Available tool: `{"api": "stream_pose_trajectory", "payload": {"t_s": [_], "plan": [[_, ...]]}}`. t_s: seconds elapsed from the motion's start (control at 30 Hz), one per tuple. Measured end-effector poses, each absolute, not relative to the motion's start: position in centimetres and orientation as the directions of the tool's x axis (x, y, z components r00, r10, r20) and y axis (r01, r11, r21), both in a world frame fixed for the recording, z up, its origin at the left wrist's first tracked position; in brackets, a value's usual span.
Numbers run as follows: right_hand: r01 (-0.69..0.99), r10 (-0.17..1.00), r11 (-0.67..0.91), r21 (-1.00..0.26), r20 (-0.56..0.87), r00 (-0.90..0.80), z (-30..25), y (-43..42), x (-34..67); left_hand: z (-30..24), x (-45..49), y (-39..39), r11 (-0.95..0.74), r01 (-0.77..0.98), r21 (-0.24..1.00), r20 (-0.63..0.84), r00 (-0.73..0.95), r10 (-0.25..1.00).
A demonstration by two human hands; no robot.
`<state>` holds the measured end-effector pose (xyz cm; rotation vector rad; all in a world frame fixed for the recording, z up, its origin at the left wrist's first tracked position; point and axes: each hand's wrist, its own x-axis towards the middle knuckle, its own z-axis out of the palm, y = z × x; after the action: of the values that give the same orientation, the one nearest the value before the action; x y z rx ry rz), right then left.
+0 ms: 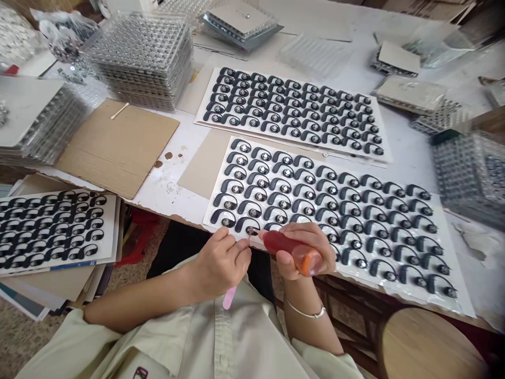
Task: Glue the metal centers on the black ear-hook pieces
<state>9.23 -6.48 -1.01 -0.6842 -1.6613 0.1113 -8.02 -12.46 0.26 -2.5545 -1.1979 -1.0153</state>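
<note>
My left hand is closed round a slim pink tool; its flat end sticks out below my fist and its thin tip points at the near edge of the sheet. My right hand wraps round a red squeeze bottle, tilted with its nozzle toward the left. Nozzle and pink tip almost meet over a black curved piece in the front row. That piece belongs to a white sheet covered in rows of black curved shapes, each with a small shiny round part. Whether nozzle and piece touch, I cannot tell.
Behind lies a second sheet of such pieces. At left are a cardboard piece with a cotton swab, stacked clear trays and another sheet on a lower pile. A round stool stands at lower right.
</note>
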Motion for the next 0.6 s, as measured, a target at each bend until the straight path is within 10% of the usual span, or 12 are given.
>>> {"api": "stream_pose_trajectory", "payload": {"t_s": [0.6], "plan": [[0.437,0.548,0.745,-0.504,0.836,0.031,-1.81,-6.57,9.71,0.65,-8.16,-12.47,-0.673,0.725,0.148,0.597,0.477,0.645]]}}
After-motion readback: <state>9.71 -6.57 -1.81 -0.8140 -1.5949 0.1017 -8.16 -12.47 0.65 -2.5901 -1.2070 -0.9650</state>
